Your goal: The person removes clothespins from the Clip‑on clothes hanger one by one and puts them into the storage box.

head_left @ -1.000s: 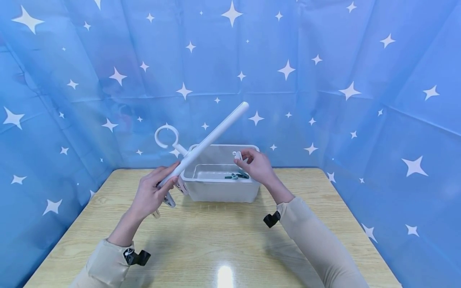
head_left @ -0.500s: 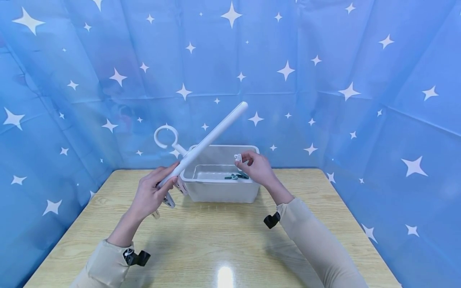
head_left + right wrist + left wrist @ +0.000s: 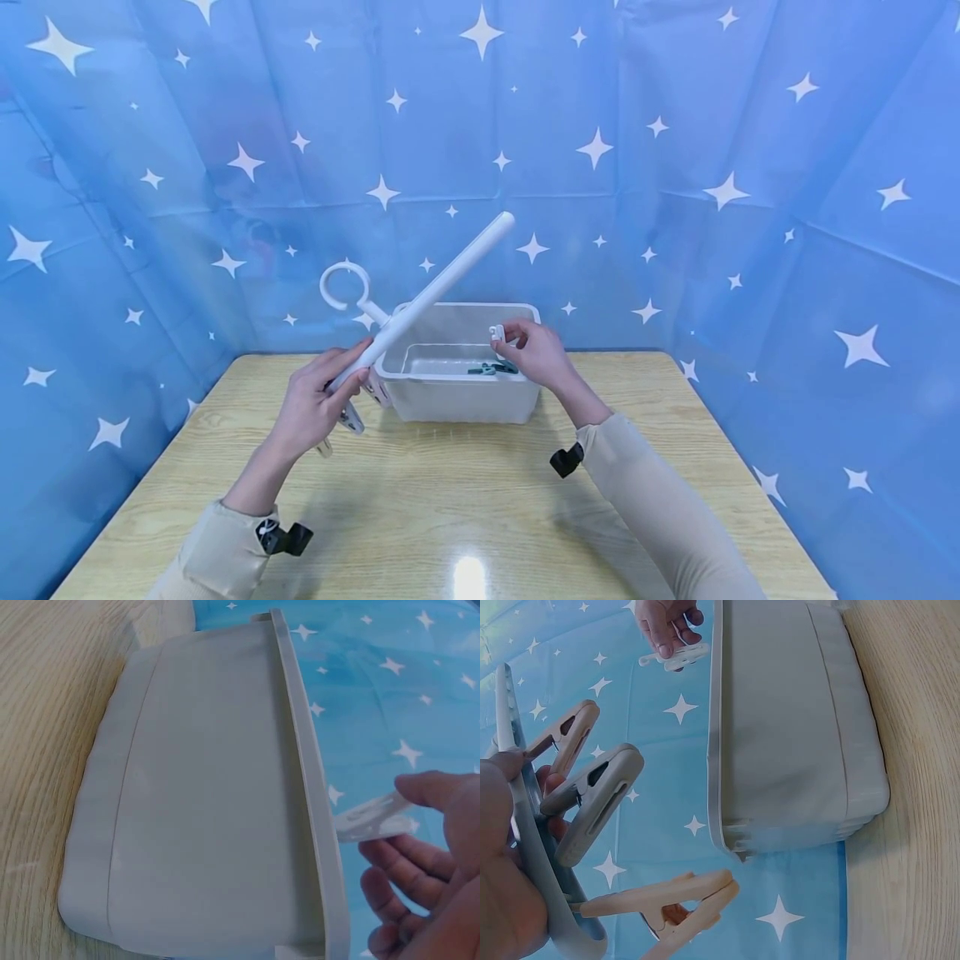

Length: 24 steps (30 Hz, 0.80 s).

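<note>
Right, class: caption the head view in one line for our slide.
Left hand grips a white hanger; right hand pinches a white clip over a pale bin.

The person's left hand [image 3: 318,400] and right hand [image 3: 534,348] were raised well apart, backs turned upward, the right a little farther forward. The left was curled in a grip, thumb stretched forward. The right pinched between thumb and fingertips, its other fingers loosely bent. Both sleeved forearms, left [image 3: 225,542] and right [image 3: 663,500], slanted forward and inward.
</note>
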Tool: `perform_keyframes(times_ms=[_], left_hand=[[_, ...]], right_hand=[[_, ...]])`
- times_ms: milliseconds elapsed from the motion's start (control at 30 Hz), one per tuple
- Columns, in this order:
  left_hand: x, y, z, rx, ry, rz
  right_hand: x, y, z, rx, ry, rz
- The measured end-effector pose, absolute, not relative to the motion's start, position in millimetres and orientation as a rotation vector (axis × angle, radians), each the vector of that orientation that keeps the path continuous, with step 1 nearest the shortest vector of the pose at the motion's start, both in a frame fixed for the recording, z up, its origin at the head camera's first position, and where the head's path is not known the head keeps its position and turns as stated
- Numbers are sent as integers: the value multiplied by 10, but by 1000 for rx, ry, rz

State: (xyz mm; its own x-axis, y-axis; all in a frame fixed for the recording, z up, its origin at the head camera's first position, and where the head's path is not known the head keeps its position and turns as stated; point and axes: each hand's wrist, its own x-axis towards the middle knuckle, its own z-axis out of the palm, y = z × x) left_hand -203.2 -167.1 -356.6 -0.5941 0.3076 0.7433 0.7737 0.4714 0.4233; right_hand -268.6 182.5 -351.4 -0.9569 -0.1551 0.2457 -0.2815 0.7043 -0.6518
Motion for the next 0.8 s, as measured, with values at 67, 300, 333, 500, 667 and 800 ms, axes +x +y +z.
perform_keyframes(times_ms=[67,300,333,500,667,800], left_hand=[[-2033,-1669,-3566,-894,-2136,-1028],[-2032,-1669,-3566,-885,-2159,-1025],[-2030,-1668,-3564,-882,-2162,-1023],[-2025,-1659,-3553,-869,-2171,-1014],[-2030,-1659,-3539,-879,-2167,-1005],[-2029,-1663,-3532,-878,-2171,-994]], right_hand=[[-2688,1830,-3525,343,-2747,1087],[-2700,1850,-3545,325,-2758,1099],[-2699,1852,-3543,327,-2757,1100],[-2697,1861,-3539,341,-2741,1108],[-2686,1856,-3523,354,-2720,1130],[-2659,1848,-3495,371,-2718,1140]])
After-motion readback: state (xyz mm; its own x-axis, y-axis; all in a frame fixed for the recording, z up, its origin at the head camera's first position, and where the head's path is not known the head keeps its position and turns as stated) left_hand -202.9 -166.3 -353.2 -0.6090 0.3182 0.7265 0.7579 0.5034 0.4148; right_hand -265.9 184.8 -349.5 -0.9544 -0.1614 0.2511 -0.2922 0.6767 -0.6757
